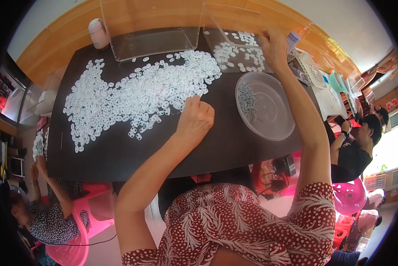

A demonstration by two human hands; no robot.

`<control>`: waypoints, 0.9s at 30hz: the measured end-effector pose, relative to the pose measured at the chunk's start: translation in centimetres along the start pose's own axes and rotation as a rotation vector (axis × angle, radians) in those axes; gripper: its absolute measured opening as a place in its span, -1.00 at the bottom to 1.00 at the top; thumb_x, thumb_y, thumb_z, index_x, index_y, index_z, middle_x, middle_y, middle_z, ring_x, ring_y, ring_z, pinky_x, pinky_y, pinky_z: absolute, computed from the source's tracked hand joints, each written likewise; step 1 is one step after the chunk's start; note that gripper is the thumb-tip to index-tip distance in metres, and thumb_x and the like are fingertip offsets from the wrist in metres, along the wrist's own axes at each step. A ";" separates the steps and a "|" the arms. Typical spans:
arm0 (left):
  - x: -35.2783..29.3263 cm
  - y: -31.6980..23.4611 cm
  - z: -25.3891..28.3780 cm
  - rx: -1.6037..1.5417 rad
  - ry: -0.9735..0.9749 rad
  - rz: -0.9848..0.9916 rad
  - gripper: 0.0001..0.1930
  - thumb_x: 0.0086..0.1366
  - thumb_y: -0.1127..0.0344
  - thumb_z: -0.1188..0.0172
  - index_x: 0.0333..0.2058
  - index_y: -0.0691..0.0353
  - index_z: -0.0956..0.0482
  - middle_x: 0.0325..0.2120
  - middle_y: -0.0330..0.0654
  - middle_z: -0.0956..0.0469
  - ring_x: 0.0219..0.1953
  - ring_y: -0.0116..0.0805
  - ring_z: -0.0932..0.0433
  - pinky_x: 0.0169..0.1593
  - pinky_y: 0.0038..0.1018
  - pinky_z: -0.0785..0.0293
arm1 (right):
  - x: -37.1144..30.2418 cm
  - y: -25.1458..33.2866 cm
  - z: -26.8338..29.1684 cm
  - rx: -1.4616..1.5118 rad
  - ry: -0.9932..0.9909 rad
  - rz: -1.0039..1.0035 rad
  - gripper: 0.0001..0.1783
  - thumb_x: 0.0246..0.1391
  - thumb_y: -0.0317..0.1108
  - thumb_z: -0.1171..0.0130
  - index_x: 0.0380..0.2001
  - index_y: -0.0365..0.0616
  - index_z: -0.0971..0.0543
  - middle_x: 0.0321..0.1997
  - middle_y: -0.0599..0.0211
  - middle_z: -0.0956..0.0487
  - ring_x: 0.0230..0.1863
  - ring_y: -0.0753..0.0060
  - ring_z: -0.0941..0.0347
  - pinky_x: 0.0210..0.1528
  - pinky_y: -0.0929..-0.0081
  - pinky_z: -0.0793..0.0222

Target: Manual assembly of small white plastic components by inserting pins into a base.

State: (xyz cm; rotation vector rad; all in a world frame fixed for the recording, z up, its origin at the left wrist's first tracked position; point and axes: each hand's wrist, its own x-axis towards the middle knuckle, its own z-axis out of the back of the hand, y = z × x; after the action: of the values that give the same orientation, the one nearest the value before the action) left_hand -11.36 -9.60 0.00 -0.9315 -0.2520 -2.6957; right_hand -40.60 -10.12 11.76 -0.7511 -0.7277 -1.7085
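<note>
Hundreds of small white plastic rings [137, 95] spread in a band running from frame left to upper centre across the matte black table [119, 155]. Left hand [195, 119], loosely curled, touches the pile's right edge. Right hand [274, 46], fingers bent, rests at a clear tray [234, 53] at upper right; grip unclear.

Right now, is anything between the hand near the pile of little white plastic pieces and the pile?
Nothing visible. The left hand rests closed on the dark table, right at the edge of the pile of small white plastic pieces; only bare tabletop lies there.
</note>
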 end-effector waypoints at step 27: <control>-7.5 -3.6 8.2 -0.966 -0.244 0.893 -0.85 0.10 0.56 -0.20 -0.33 0.25 -0.53 -0.52 -0.28 -0.43 -0.48 -0.45 -0.38 -0.38 -0.57 -0.32 | -17.3 17.0 5.9 1.011 0.684 -0.216 -0.91 -0.07 -0.51 -0.19 -0.42 -0.25 -0.56 -0.48 0.22 -0.53 -0.41 0.28 -0.48 -0.34 0.45 -0.36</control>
State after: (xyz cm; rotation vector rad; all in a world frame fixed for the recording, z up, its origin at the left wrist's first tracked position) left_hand -2.10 -2.61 1.37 -1.1874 1.2144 -1.7604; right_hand -19.62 0.54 3.50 0.5983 -1.0342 -1.3727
